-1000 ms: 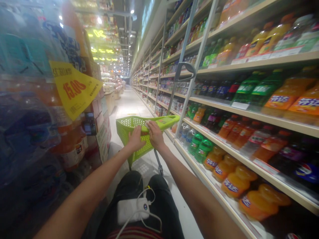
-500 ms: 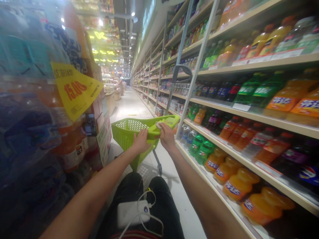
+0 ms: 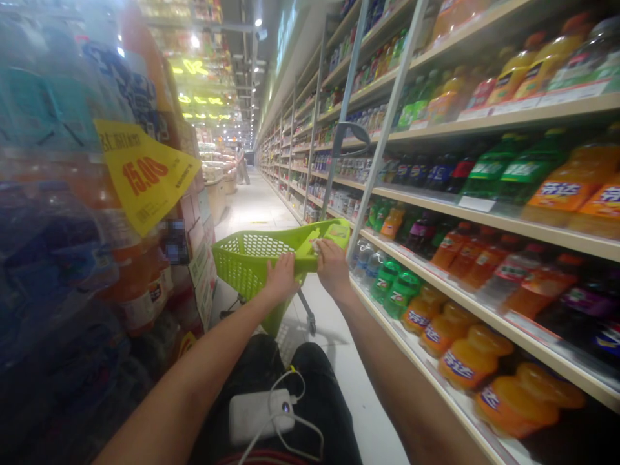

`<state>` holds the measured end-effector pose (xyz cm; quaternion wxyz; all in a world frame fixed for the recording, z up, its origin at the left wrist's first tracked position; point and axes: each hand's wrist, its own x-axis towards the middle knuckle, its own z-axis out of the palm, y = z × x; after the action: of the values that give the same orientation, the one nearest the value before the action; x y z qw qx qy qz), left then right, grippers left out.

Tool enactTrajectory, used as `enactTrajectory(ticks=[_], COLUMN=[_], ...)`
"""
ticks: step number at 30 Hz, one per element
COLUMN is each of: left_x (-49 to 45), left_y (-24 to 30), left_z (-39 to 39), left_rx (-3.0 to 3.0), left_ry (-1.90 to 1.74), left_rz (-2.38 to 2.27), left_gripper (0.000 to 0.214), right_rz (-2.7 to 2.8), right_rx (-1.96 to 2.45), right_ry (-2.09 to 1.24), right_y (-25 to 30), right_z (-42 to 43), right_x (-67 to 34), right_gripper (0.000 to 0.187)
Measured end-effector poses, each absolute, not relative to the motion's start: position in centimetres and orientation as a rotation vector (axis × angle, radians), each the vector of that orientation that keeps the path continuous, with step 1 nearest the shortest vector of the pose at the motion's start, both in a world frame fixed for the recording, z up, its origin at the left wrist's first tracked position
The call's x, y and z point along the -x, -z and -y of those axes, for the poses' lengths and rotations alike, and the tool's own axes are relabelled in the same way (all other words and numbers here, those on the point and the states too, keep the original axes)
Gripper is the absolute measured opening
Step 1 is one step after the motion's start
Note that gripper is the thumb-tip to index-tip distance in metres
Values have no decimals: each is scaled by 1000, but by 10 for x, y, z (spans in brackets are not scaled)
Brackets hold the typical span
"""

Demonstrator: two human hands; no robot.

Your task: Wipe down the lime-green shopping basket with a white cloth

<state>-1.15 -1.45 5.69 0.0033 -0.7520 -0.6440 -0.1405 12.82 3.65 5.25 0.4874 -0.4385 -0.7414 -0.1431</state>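
A lime-green shopping cart point(image 3: 237, 266) with a perforated plastic basket stands in front of my knees. My left hand point(image 3: 281, 279) is closed over its near edge, left of the corner. On the handle side, a little to the right, my right hand point(image 3: 333, 268) grips the same cart with bent fingers. A small whitish patch point(image 3: 316, 245) shows by the right fingertips; I cannot make out what it is. On my lap lies a white power bank point(image 3: 259, 416) with a white cable point(image 3: 310, 429) plugged into it.
Drink shelves point(image 3: 484, 213) run along the right, with orange soda bottles point(image 3: 460, 365) and green bottles point(image 3: 404, 294) low down. Wrapped bottles with a yellow price sign point(image 3: 150, 177) are stacked at left. Far down the aisle a person point(image 3: 242, 165) stands.
The cart has turned slightly, and both hands have shifted a little to the right with it. A person has come into sight far down the aisle.
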Motion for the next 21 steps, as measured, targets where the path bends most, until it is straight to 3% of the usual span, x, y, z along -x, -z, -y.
enactTrajectory(ticks=[13,21], left_x=[0,-4], left_y=[-51,-44], left_z=[8,3], left_rx=[2373,2373], left_ry=[426,371], left_rz=[2053,2006], left_gripper=[73,76], right_rz=[1718,1874], right_rx=[1147,1103], right_ry=[424,486], right_y=[-47,-39], right_z=[-52,-38], right_x=[-159,-128], right_gripper=[39,39])
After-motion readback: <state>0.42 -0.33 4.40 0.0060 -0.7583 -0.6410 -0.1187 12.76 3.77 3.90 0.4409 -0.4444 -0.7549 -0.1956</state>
